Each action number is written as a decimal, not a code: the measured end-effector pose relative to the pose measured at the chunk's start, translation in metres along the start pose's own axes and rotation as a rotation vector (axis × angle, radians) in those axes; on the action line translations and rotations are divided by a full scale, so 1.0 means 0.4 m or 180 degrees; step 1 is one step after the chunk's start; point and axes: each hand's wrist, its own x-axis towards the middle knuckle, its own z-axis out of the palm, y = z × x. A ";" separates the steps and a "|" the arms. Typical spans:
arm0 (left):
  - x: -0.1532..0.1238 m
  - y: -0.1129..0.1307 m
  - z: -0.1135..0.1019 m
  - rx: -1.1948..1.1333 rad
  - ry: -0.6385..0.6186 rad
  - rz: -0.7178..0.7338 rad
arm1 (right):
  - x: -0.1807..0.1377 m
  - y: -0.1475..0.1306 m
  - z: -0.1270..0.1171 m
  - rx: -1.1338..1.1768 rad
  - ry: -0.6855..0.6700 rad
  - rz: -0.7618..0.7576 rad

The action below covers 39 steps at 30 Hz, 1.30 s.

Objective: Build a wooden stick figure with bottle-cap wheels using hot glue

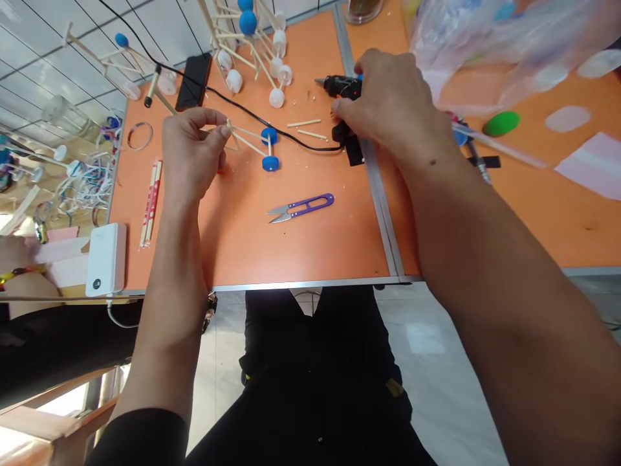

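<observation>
My left hand (191, 152) pinches one end of a small frame of thin wooden sticks (245, 139) that carries two blue caps (270, 150) and rests on the orange table (301, 252). My right hand (391, 103) is wrapped round a black glue gun (339, 85), whose nozzle points left above the table. The gun's black cable (291, 138) runs under the stick frame. Two loose stick pieces (306, 128) lie between the frame and the gun.
Purple thread snips (301, 208) lie near the table's middle. A bigger stick model with white and blue caps (252, 52) stands at the back. Wrapped chopsticks (151, 204) and a white power bank (105, 259) sit left. A plastic bag (504, 45) and green piece (501, 123) lie right.
</observation>
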 end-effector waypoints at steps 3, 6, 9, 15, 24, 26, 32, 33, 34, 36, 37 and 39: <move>-0.005 0.006 -0.006 -0.0035 0.0053 0.0109 | -0.005 -0.007 -0.002 0.0031 -0.0019 0.0042; -0.006 0.008 -0.009 -0.0026 0.0062 0.0207 | -0.007 -0.012 -0.005 0.0138 -0.0039 0.0202; -0.002 0.001 -0.011 -0.0089 0.0063 0.0274 | -0.003 -0.012 -0.005 0.0195 -0.0086 0.0364; 0.007 -0.009 -0.013 -0.0113 0.0083 0.0173 | 0.024 0.003 0.019 0.0190 0.0059 0.0229; 0.004 0.004 -0.002 -0.0385 0.0123 0.0050 | 0.036 0.000 0.037 0.0317 0.0172 0.0397; 0.004 -0.005 -0.004 -0.0397 0.0086 0.0134 | 0.036 0.000 0.035 0.0308 0.0212 0.0430; 0.000 -0.021 -0.011 -0.0342 -0.0037 0.0125 | 0.032 0.016 0.029 0.0525 0.0303 0.0341; 0.000 -0.021 -0.011 -0.0368 -0.0030 0.0124 | 0.030 0.018 0.027 0.0576 0.0349 0.0430; 0.000 -0.021 -0.011 -0.0390 -0.0024 0.0117 | 0.027 0.018 0.025 0.0671 0.0307 0.0369; 0.000 -0.022 -0.010 -0.0403 -0.0020 0.0089 | 0.021 0.017 0.022 0.0893 0.0363 0.0384; 0.001 -0.023 -0.009 -0.0412 -0.0007 0.0079 | 0.019 0.017 0.022 0.1010 0.0398 0.0363; 0.002 -0.025 -0.007 -0.0416 0.0000 0.0055 | 0.021 0.020 0.027 0.1178 0.0554 0.0299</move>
